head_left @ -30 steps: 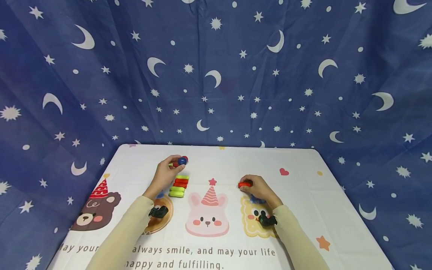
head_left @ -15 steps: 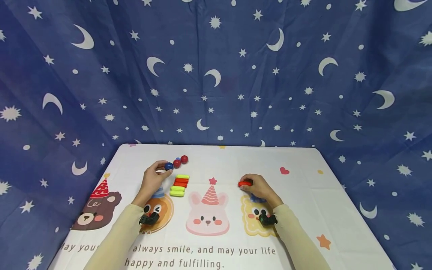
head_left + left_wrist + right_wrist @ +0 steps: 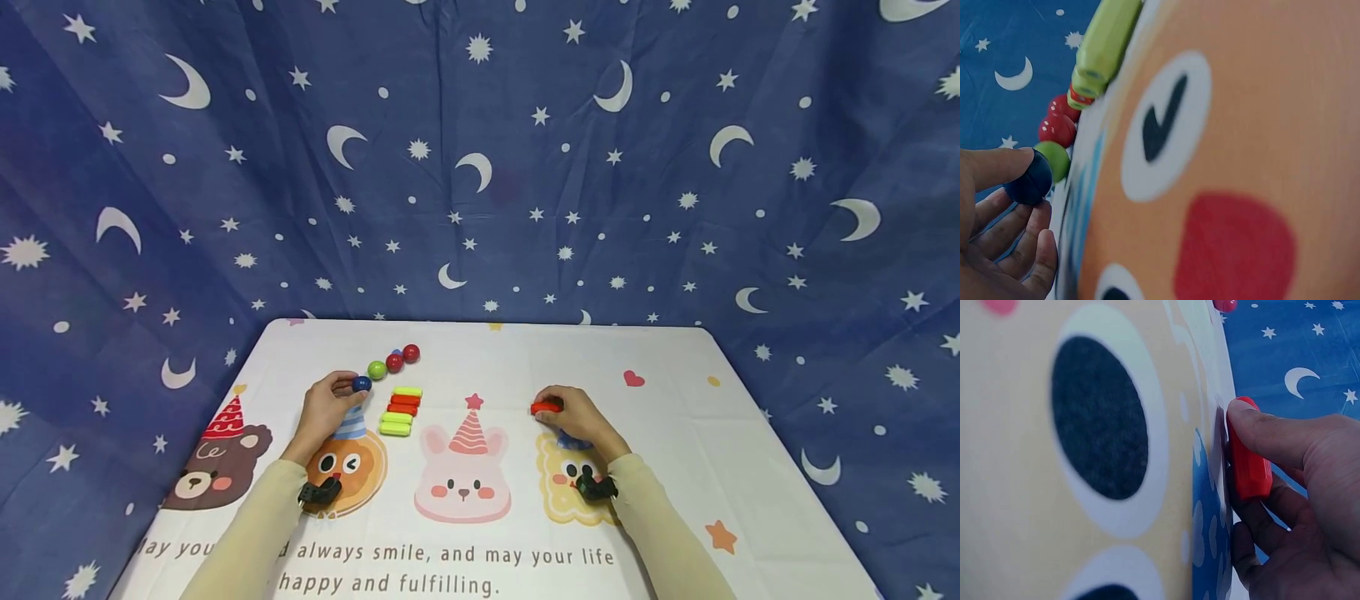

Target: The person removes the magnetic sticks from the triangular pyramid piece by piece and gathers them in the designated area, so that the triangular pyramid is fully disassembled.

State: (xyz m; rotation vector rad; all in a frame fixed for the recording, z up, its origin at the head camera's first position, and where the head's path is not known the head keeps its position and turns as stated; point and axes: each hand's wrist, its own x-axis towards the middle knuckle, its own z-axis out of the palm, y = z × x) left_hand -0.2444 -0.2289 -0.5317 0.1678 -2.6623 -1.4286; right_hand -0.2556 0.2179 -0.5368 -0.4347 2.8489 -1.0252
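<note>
My left hand (image 3: 326, 408) pinches a dark blue ball (image 3: 362, 383) between thumb and fingertips, as the left wrist view also shows. Just beyond it, a green ball (image 3: 377, 370) and two red balls, the nearer red ball (image 3: 394, 363) and the farther red ball (image 3: 411, 353), form a slanting row. A bit of blue shows behind the red balls; its kind is unclear. Over on the right, my right hand (image 3: 576, 415) holds a short red stick (image 3: 1250, 456) with flat faces, low over the table, thumb on top and fingers beneath.
Several yellow-green and red sticks lie stacked side by side near the left hand, among them a yellow-green stick (image 3: 395, 430) and a red stick (image 3: 406, 400). The white printed tablecloth (image 3: 480, 358) reaches back to a blue starry curtain (image 3: 510, 167).
My left hand has moved left and nearer to me with the blue ball, away from the red balls. The green ball, mostly hidden before, now shows. My right hand has stayed in place.
</note>
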